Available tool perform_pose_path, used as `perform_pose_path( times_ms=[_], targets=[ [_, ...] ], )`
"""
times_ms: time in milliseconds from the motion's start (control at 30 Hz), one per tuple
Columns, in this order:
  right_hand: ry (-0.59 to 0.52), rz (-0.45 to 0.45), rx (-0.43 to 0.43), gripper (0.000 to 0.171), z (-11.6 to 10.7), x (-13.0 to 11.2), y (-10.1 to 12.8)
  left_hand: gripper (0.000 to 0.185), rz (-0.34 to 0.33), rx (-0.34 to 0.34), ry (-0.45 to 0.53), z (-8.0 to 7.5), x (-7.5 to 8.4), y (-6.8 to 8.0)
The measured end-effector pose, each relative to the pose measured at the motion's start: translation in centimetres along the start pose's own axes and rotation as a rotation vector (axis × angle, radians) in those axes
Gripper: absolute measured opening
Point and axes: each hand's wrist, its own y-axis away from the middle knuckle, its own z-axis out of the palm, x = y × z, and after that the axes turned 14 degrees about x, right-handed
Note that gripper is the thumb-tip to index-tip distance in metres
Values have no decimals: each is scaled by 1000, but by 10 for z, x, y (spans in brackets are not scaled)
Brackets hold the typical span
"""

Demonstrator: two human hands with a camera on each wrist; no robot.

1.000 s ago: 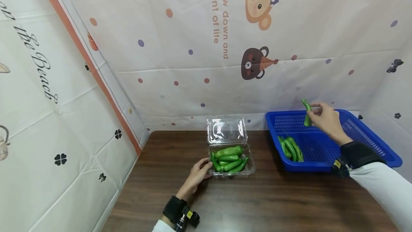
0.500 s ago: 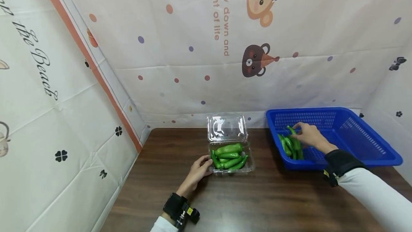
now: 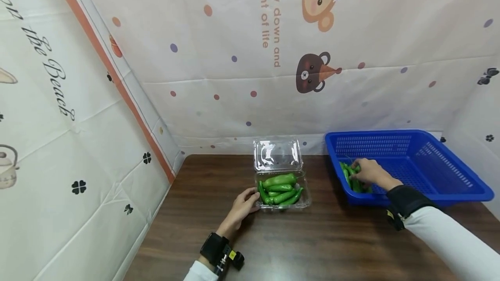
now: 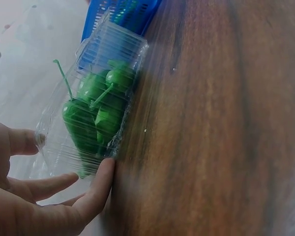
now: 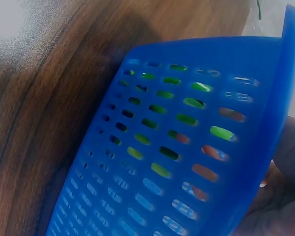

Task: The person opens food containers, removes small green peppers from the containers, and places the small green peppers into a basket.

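Since a second ago the right hand has come down from above the blue perforated plastic basket onto the loose green chili peppers in its near left corner, fingers curled over them; whether it pinches one I cannot tell. Left hand, fingers spread, touches the left side of the clear plastic clamshell box of peppers on the dark wooden table.

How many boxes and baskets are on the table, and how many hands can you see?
Clear plastic box, lid open, green peppers inside: 1
Blue basket, more green peppers in it: 1
Hands: 2, the left hand touching the clear box, the right hand on the peppers in the basket
Total: 4
The peppers overlap too much to count exactly.
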Motion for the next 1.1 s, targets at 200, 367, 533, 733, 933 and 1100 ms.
perform_pose_path(
  times_ms=[200, 367, 533, 733, 933, 1100],
  targets=[
    [25, -4, 26, 45, -6, 3, 0, 57, 0, -2, 1, 3, 1, -2],
    [91, -78, 107, 37, -22, -8, -1, 57, 1, -4, 1, 3, 0, 1],
    [172, -176, 247, 31, -47, -44, -9, 56, -5, 5, 3, 2, 0, 3],
    [181, -250, 345, 31, -53, -97, -12, 56, -3, 4, -3, 1, 1, 3],
    [157, -348, 374, 27, -36, -132, -14, 55, -1, 11, 4, 2, 1, 3],
    [143, -402, 390, 30, -18, -151, -19, 55, -9, 21, 8, 1, 1, 2]
  ],
)
